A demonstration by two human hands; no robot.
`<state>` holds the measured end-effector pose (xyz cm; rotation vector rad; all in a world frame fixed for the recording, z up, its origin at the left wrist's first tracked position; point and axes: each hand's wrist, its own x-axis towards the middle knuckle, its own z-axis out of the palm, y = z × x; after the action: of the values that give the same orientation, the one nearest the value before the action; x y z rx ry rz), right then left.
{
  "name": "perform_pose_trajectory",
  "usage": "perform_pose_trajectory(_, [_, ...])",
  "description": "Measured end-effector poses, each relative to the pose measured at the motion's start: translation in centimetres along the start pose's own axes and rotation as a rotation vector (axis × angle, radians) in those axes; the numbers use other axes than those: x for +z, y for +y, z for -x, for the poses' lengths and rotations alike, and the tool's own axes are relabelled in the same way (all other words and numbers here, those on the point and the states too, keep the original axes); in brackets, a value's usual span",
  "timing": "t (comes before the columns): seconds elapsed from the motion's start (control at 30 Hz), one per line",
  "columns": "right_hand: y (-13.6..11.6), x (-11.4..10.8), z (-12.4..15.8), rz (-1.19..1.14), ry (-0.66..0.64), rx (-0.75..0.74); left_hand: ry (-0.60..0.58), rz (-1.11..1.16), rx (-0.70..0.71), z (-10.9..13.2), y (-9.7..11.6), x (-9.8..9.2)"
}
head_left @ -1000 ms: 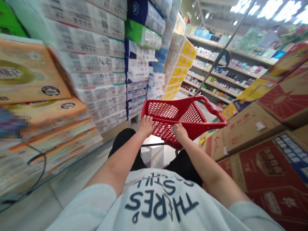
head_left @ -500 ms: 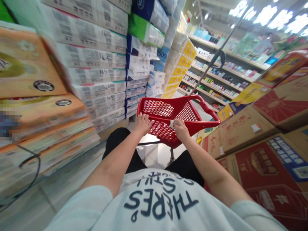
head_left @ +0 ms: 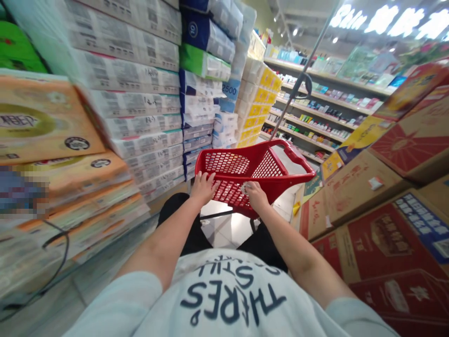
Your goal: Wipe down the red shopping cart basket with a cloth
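Note:
A red plastic shopping cart [head_left: 245, 145] with a perforated basket stands sideways just ahead of my legs. My left hand [head_left: 202, 188] is on the near rim at its left end, fingers hooked over the edge and somewhat spread. My right hand [head_left: 257, 195] is closed at the middle of the same side, by the rim. A small white crumpled thing [head_left: 244, 188], perhaps tissue or paper, pokes out between its thumb and fingers. Part of the cart's frame and its wheels are hidden by my legs.
Tall stacks of wrapped paper packs [head_left: 140, 93] line the left, with orange packs [head_left: 38, 117] nearer. On the right are stacked cardboard boxes [head_left: 379, 234]. Ahead are shelves of small goods [head_left: 315, 112]. A thin pole [head_left: 294, 86] rises behind the cart. A dark cable [head_left: 66, 252] hangs at left.
The view has shifted a little, so the cart and both hands appear slightly farther left. My left hand's fingers look more spread; my right hand still keeps the white thing.

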<state>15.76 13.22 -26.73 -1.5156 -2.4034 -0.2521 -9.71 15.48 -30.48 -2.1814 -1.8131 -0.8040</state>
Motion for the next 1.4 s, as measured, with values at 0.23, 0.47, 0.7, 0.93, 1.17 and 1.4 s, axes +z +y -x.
perform_pose_trajectory(0.23, [-1.2, 0.5, 0.0, -0.075, 0.180, -0.073, -0.067, -0.057, -0.010, 0.4, 0.1, -0.7])
perform_pose_trajectory(0.47, [-1.4, 1.6, -1.2, -0.041, 0.136, -0.175, 0.008, -0.084, 0.059, 1.1, -1.0, -0.6])
perform_pose_trajectory(0.7, [-2.7, 2.8, -2.2, -0.094, 0.239, -0.247, 0.030, -0.193, 0.113, 1.2, 0.6, -0.9])
perform_pose_trajectory(0.93, [-2.4, 1.8, -2.7, -0.164, 0.266, -0.264, 0.050, -0.232, 0.102, 1.0, 1.8, -0.4])
perform_pose_trajectory(1.17, [-1.5, 2.6, -1.4, -0.196, 0.115, -0.148, 0.028, -0.246, 0.115, 1.3, 2.8, -0.2])
perform_pose_trajectory(1.4, [-1.8, 0.7, -2.1, -0.198, 0.379, -0.205, 0.058, -0.255, 0.086, 1.1, 3.2, 0.2])
